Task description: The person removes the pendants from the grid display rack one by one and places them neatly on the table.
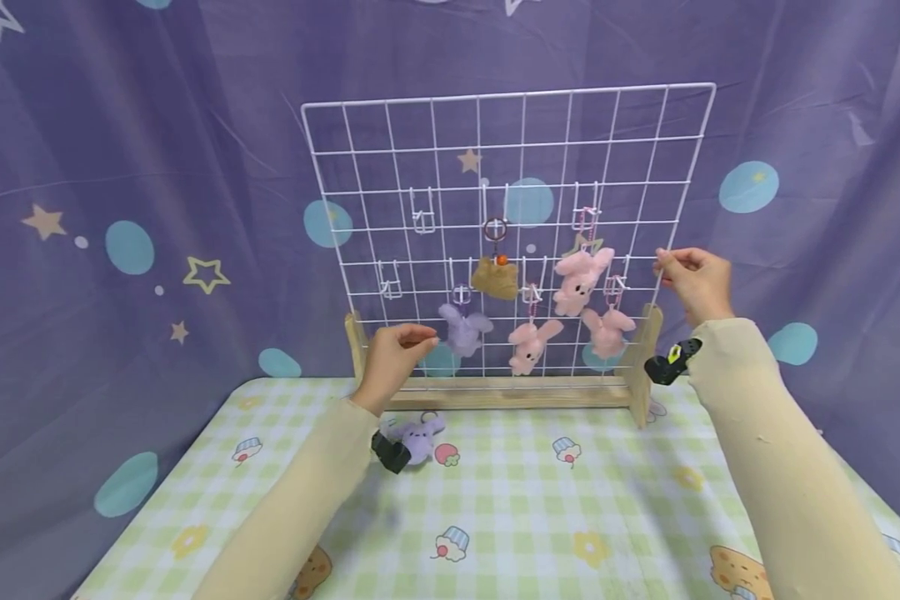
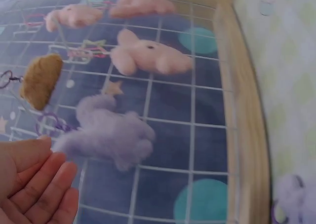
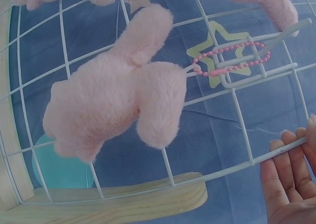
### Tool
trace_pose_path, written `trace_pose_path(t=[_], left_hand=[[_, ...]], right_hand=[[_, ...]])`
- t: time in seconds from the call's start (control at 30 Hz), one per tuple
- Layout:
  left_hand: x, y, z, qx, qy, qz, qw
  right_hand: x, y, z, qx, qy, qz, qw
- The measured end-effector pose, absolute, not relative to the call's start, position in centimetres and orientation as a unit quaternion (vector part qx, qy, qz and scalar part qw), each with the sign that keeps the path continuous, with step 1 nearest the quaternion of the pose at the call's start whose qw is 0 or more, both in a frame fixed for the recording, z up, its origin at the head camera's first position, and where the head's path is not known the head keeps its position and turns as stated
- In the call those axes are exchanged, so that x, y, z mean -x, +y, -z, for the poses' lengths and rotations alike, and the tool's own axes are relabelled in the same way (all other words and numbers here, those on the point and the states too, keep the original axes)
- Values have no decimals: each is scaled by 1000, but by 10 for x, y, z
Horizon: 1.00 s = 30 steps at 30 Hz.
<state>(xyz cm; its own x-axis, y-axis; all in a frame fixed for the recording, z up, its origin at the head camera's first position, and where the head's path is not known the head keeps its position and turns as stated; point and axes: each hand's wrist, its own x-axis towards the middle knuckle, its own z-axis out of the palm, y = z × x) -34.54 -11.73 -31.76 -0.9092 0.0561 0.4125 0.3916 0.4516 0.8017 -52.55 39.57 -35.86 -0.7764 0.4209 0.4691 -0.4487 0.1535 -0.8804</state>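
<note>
You are in a curtained display corner, shop or home undetermined: starry drape [image 1: 217, 167], checked cloth [image 1: 517, 508], wire grid [image 1: 524, 144] bearing plush charms [image 1: 582, 283].

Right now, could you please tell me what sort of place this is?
Probably a staged display setup: a white wire grid hung with plush charms, a checkered tablecloth, and a purple curtain behind.

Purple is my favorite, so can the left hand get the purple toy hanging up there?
Probably yes. The left hand is close beside the hanging purple toy, it doesn't seem to be holding anything, and I see nothing standing between its fingertips and the toy.
</note>
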Motion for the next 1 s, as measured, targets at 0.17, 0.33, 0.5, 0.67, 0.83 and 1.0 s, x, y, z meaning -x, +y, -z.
trace_pose_path(t=[0.17,0.33,0.5,0.67,0.83,1.0], left_hand=[[350,-106,301,127,-828,511,193],[357,-94,288,115,-824,503,234],[363,-83,281,107,-824,490,264],[367,-78,279,104,-818,488,288],[374,-76,278,90,-816,492,290],[379,-73,280,82,-822,487,285]], right_hand=[[527,398,359,-11,-676,-657,333],[528,399,360,-16,-669,-665,331],[529,398,361,-14,-674,-661,330],[531,399,361,-10,-678,-660,325],[533,402,363,-16,-684,-651,328],[490,378,336,-11,-675,-681,283]])
